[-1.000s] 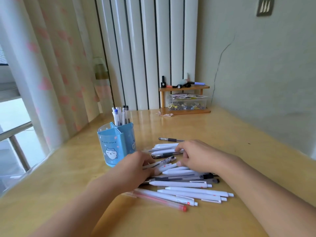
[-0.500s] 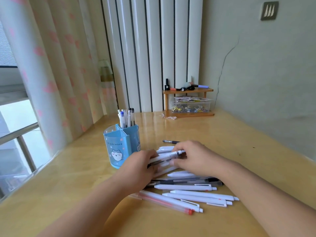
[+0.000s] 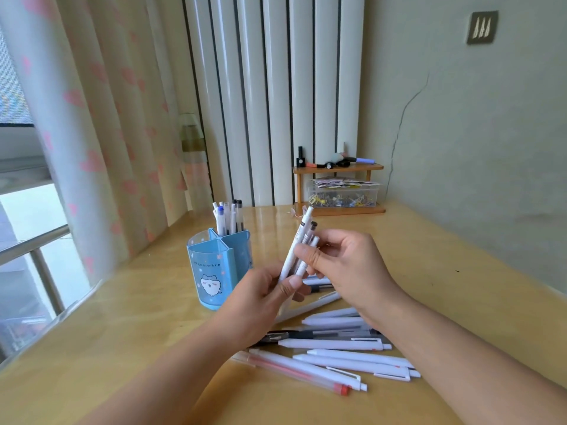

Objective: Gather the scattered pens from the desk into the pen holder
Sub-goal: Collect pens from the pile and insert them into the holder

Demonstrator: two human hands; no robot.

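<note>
White plastic pens [image 3: 299, 250], a small bundle, now lifted off desk; my left hand [image 3: 264, 297] and right hand [image 3: 346, 265] grip it; lower ends hidden behind fingers.

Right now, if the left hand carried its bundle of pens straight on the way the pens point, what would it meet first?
Probably nothing soon: the left hand holds the bundle of pens tilted up and away, towards the wooden shelf. The pen holder stands off to the left. Depth is unclear.
</note>
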